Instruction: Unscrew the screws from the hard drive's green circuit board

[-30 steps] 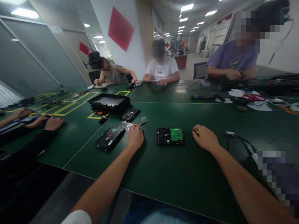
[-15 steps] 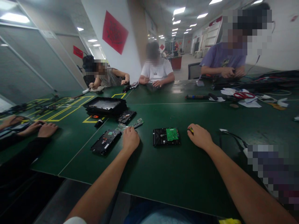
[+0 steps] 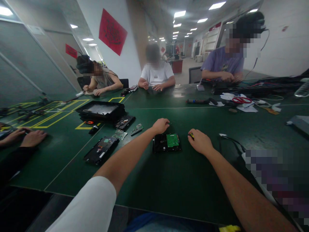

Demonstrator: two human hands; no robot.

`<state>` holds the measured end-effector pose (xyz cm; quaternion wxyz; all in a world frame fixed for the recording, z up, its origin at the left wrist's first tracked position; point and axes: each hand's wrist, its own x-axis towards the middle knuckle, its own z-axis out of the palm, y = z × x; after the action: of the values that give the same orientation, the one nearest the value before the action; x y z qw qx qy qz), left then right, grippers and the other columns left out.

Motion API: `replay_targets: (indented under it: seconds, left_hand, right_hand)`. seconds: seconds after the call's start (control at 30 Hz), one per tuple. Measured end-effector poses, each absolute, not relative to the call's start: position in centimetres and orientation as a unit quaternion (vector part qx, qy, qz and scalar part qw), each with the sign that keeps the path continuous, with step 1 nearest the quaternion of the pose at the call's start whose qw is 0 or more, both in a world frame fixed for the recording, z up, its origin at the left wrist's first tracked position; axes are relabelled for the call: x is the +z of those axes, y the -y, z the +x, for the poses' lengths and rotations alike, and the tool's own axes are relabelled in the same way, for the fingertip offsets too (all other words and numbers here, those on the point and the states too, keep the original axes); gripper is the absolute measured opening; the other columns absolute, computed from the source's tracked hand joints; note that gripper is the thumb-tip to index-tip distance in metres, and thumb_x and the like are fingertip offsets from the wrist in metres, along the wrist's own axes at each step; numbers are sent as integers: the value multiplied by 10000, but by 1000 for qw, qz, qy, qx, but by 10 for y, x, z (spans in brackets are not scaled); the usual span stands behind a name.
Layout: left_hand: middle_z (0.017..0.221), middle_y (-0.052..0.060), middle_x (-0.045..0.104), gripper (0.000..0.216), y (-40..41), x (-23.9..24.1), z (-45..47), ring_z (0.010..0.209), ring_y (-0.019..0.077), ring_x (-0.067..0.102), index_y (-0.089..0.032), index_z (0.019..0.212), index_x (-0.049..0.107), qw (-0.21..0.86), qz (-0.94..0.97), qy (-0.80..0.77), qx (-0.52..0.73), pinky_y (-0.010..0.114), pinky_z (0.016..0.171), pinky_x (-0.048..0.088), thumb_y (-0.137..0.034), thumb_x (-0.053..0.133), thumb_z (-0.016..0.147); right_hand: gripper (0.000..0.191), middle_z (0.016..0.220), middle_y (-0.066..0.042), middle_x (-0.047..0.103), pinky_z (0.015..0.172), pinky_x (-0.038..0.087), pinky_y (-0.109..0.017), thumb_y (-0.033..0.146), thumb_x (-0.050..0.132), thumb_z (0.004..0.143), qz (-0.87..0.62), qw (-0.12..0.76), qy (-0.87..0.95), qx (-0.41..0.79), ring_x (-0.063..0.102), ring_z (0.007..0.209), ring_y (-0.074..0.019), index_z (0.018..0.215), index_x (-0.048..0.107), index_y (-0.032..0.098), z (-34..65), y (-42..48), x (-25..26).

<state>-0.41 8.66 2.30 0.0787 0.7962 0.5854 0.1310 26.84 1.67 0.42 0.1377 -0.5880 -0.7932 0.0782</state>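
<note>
My left hand (image 3: 161,126) is at the far edge of a hard drive (image 3: 160,143), its fingers bent together and pointing down at the table by a tiny speck. Whatever they may pinch is too small to make out. The drive lies flat with its green circuit board (image 3: 172,140) facing up. Just right of it, my right hand (image 3: 200,141) is closed around a yellow-and-black tool handle (image 3: 191,135), mostly hidden in the fist. To the left lie a black drive casing (image 3: 101,150) and two loose circuit boards (image 3: 120,134).
A black tray (image 3: 101,111) and another drive (image 3: 125,122) stand back left. Cables (image 3: 233,138) lie right of my right hand. Scissors with red handles (image 3: 241,100) rest on papers at the back right. Co-workers sit opposite; another person's hands (image 3: 33,137) are at the left edge.
My left hand has left the loose circuit boards and reached right and forward, beyond the hard drive. My right hand keeps its place beside the drive. The view has turned slightly right.
</note>
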Motion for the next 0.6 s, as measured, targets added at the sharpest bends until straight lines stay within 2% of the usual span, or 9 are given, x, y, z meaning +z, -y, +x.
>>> replay_targets:
  seconds: [0.13, 0.47, 0.6]
  left_hand:
    - [1098, 123, 772, 294, -106, 13, 16, 995, 242, 712, -130, 1184, 757, 96, 785, -598, 131, 322, 904, 543, -299, 675, 958]
    - [1064, 105, 767, 134, -116, 11, 29, 1052, 238, 686, -161, 1004, 774, 114, 773, -611, 125, 319, 952, 522, -204, 664, 942]
    - [1067, 87, 772, 148, -115, 14, 26, 1028, 217, 696, -161, 1023, 766, 128, 763, -621, 127, 295, 933, 530, -185, 637, 953]
  right_hand:
    - [249, 1179, -109, 688, 717, 461, -350, 358, 504, 1015, -586, 138, 795, 75, 678, 958, -257, 1171, 633, 212, 268, -16, 5]
    - [251, 1187, -106, 684, 715, 455, -339, 370, 492, 1026, -591, 125, 792, 84, 675, 954, -250, 1180, 622, 220, 266, -13, 11]
    - [254, 1180, -103, 684, 701, 454, -347, 376, 487, 1024, -587, 130, 795, 83, 676, 932, -252, 1169, 624, 219, 268, -15, 9]
